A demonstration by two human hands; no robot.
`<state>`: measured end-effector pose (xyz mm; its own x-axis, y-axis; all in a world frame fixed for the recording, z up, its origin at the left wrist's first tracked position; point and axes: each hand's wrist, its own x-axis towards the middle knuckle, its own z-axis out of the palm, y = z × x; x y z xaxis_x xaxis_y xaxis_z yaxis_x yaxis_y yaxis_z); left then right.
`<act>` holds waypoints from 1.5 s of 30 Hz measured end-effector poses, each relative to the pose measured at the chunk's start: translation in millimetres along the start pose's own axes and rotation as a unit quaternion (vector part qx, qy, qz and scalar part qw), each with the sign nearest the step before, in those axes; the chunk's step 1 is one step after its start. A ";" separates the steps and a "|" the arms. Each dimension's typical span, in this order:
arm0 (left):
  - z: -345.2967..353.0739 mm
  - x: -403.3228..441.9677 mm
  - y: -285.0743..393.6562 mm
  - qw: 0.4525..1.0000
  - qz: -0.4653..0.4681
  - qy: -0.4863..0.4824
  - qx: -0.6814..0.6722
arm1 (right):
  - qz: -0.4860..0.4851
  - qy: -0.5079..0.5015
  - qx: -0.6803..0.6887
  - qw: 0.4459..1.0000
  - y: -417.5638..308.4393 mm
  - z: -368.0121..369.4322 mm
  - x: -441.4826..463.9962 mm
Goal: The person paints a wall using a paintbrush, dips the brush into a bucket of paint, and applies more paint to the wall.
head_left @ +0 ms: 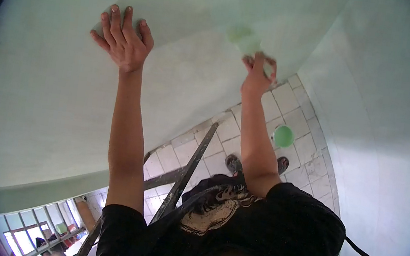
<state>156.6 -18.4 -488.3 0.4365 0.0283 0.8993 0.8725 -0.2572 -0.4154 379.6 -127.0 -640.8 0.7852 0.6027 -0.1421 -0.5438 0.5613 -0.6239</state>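
Note:
My left hand [128, 48] lies against the pale green wall [182, 68], palm down with its fingers spread, and holds nothing. Farther right, my right hand [258, 74] is up at the same wall, its fingers pinched and slightly smeared by motion. Just beyond those fingertips is a blurred light-green patch [247, 39]. Whether it is a tool in the fingers or wet colour on the wall I cannot tell. Below my right arm, a small bucket [283, 137] with light-green contents stands on the floor.
Dark, paint-specked ladder rails [185, 177] cross below, between my arms. My sandalled feet [234, 164] are on the white floor tiles [285, 98]. Another wall [371, 124] rises on the right. At lower left is a barred window opening [39, 228], with a person [52, 243] beyond it.

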 end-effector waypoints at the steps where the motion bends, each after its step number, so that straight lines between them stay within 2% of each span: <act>1: 0.5 0.7 -0.6 1.000 0.001 0.000 0.005 | -0.029 -0.020 0.025 0.999 -20.9 25.8 -7.8; 2: 1.4 1.1 -0.7 1.000 0.002 0.002 0.010 | -0.061 -0.040 0.051 0.996 -41.5 56.3 -13.1; 4: -0.2 -0.6 -1.7 1.000 0.007 -0.001 0.004 | -0.061 -0.071 0.093 0.991 -62.7 92.4 -20.2; 7: 1.3 3.6 -0.9 1.000 0.008 0.006 -0.011 | -0.038 -0.097 0.045 0.994 -41.3 91.6 -20.7; 9: 0.5 3.8 -1.4 1.000 0.005 0.009 -0.022 | -0.025 -0.054 0.016 0.998 2.2 57.3 -16.1; 15: 1.8 3.7 -1.1 1.000 0.003 -0.008 -0.002 | 0.045 0.048 -0.123 0.990 135.6 -122.8 9.0; 18: 4.2 5.4 -2.8 1.000 0.017 0.002 0.017 | 0.061 0.084 -0.171 0.980 143.7 -149.3 7.0; 20: 4.2 3.3 -1.9 1.000 0.014 0.012 0.012 | 0.058 0.097 -0.193 0.975 137.1 -138.5 10.6; 22: 2.8 2.3 -1.5 1.000 0.015 0.006 0.010 | 0.003 0.040 -0.075 0.996 118.8 -76.9 15.0; 24: 3.2 5.8 -2.3 1.000 0.014 0.005 0.011 | 0.004 0.045 0.002 0.999 67.6 -11.7 8.9; 26: 2.8 5.7 -0.7 1.000 0.014 0.006 0.014 | 0.032 0.036 0.050 0.998 23.6 21.6 5.1; 28: 3.5 4.4 -1.0 1.000 0.010 0.003 0.015 | 0.062 0.026 0.095 0.993 3.8 25.8 0.3; 30: 5.1 5.2 -1.4 1.000 0.008 0.011 0.017 | 0.016 -0.020 0.144 0.989 -7.6 21.0 1.2; 32: 4.6 5.1 -1.8 1.000 0.016 0.012 0.020 | 0.020 -0.035 0.112 0.993 20.6 1.4 2.2; 34: 5.7 4.6 -2.0 1.000 0.019 0.014 0.021 | 0.017 -0.017 -0.011 1.000 76.7 -35.8 4.1; 37: 8.9 5.6 -1.9 0.999 0.019 0.019 0.018 | 0.050 0.024 -0.081 0.995 139.2 -115.5 10.0; 39: 2.9 3.3 -3.1 0.999 0.020 0.021 0.016 | 0.077 0.033 -0.111 0.990 146.3 -146.8 5.6; 41: 3.7 3.8 -2.1 1.000 0.015 0.011 0.006 | 0.077 0.097 -0.129 0.984 133.2 -140.4 5.0; 42: 3.6 4.7 -1.3 1.000 0.012 0.017 0.010 | 0.073 0.090 -0.126 0.985 133.5 -128.7 9.9; 45: 1.1 3.0 -0.9 1.000 0.002 0.001 0.003 | 0.041 0.048 -0.046 0.997 72.0 -21.9 -3.7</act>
<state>157.4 -17.0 -485.4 0.4402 0.0251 0.8975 0.8715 -0.2525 -0.4204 344.0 -101.2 -702.0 0.7661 0.5855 -0.2652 -0.5816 0.4557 -0.6739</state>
